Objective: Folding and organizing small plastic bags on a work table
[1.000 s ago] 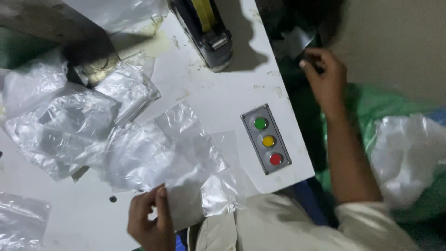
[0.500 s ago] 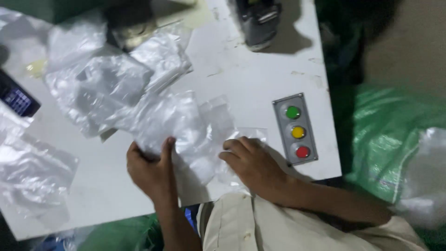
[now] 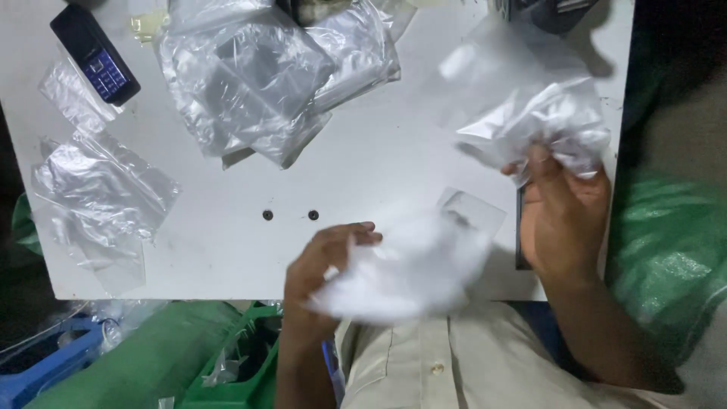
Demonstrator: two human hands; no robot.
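The table [image 3: 394,163] is the landmark. On its far left corner lies a phone [image 3: 95,53]; a heap of plastic bags [image 3: 265,76] sits at its far middle, and another bag [image 3: 98,189] on its left edge. Above its near edge the left hand [image 3: 322,276] holds a bag [image 3: 409,269]. Over its right edge the right hand [image 3: 564,216] grips a crumpled bag [image 3: 541,117].

motion-blurred clear bag [image 3: 409,269], dark device [image 3: 549,11] cut off at top edge
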